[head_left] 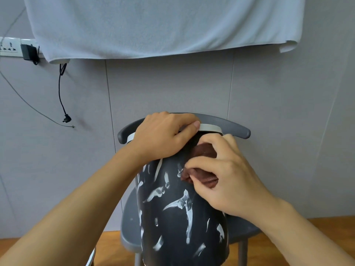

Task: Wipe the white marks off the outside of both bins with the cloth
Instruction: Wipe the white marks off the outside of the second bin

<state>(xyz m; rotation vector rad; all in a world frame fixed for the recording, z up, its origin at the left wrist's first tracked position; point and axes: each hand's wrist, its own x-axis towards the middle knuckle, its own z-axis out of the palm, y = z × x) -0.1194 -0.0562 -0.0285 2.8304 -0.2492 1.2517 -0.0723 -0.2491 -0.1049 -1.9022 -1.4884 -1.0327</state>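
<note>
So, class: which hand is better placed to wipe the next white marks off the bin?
The right hand: it already holds the cloth against the bin, beside white marks. The left hand grips the rim.

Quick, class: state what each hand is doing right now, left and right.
Left hand: grips the white rim of the black bin, steadying it.
Right hand: holds the brown cloth, bunched, pressed against the bin's side.
</note>
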